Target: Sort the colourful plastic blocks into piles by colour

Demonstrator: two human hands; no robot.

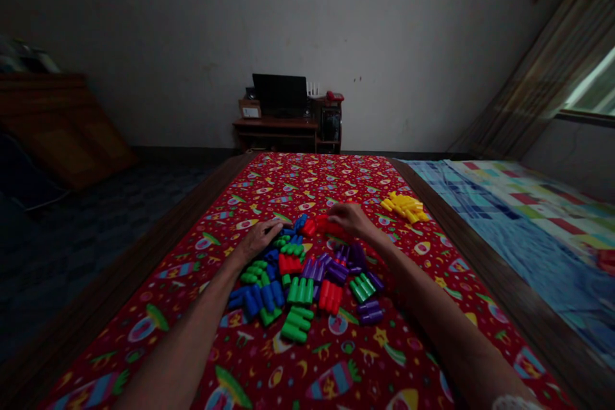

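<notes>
A loose pile of coloured plastic toy blocks, each like a row of joined tubes, lies on the red patterned cloth (331,365). My left hand (259,240) rests at the far left edge of the pile, fingers stretched out beside blue blocks (300,224). At the far right edge, my right hand (352,219) has its fingers curled down on a red block (329,225), partly hidden by them. Nearer to me are green blocks (300,291), purple blocks (314,268), another red block (330,296) and more blue blocks (272,295), some overlapping.
Yellow blocks (406,206) form a separate heap near the cloth's right edge. Beyond the table's far end stands a desk (276,123) with a monitor (280,95). A bed with a checked cover (519,195) is on the right, a wooden cabinet (62,122) on the left.
</notes>
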